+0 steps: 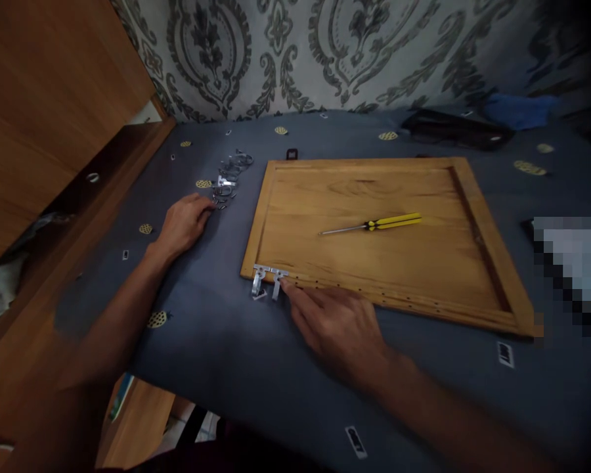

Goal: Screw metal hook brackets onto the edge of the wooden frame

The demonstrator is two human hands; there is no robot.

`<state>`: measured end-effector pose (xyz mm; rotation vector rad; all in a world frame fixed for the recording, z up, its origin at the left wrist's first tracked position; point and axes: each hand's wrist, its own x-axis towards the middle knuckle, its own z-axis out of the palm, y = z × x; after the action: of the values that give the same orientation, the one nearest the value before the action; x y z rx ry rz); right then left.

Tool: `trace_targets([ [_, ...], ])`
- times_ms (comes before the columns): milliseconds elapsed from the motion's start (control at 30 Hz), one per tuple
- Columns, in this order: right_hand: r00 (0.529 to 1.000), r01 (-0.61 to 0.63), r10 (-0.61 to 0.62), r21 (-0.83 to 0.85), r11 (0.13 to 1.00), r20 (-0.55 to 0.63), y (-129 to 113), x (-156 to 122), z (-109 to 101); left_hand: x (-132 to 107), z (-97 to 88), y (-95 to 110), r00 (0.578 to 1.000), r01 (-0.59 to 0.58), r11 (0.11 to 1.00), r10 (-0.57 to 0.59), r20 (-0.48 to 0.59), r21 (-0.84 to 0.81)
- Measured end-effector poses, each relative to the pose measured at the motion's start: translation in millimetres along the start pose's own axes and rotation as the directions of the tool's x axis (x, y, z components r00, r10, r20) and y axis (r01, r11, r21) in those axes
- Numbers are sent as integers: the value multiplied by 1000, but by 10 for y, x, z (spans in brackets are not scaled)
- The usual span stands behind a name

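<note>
My left hand [186, 222] rests on the blue cloth, its fingers drawn together at a few small screws [220, 202]. Whatever lies in those fingertips is too small to make out. Just behind are several metal hooks [234, 164] in a loose group. On the near left edge of a framed wooden panel [374, 190] sit two silver hook brackets [258, 281], side by side. My right hand [337, 325] has its fingers close together, the index fingertip against the right-hand metal hook [278, 284]. A yellow-and-black screwdriver [391, 222] lies across the panel.
Small dark holes run along the panel's near edge. A dark case [456, 129] and a blue cloth bundle [521, 110] lie at the back right. A blurred-out object [576, 263] is at the right. Wooden furniture [54, 98] borders the left side, and a patterned curtain [285, 59] hangs behind.
</note>
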<state>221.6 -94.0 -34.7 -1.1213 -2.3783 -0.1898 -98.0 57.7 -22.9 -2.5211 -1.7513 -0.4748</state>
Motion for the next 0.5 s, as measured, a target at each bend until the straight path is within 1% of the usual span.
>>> trace_targets([
  [133,1000,-3,3,8,1000,2,-4,-5,6,-22,-88,0,1000,0,1000,0,11,-7],
  [233,1000,0,0,16,1000,10,-2,-13,6,-35,-187,33,999,31,998,-30,17,-47],
  [300,1000,0,0,19,1000,14,-1,-17,5,-39,-248,89,996,85,984,-84,10,-159],
  [367,1000,-1,1,21,1000,14,0,-18,5,-44,-291,178,993,114,944,-122,-7,-309],
  [433,1000,-4,4,21,1000,10,0,-18,2,-54,-315,302,995,89,910,-100,-8,-406],
  [500,1000,-5,5,20,1000,7,-1,-18,-3,-72,-331,457,999,51,876,-54,9,-480],
])
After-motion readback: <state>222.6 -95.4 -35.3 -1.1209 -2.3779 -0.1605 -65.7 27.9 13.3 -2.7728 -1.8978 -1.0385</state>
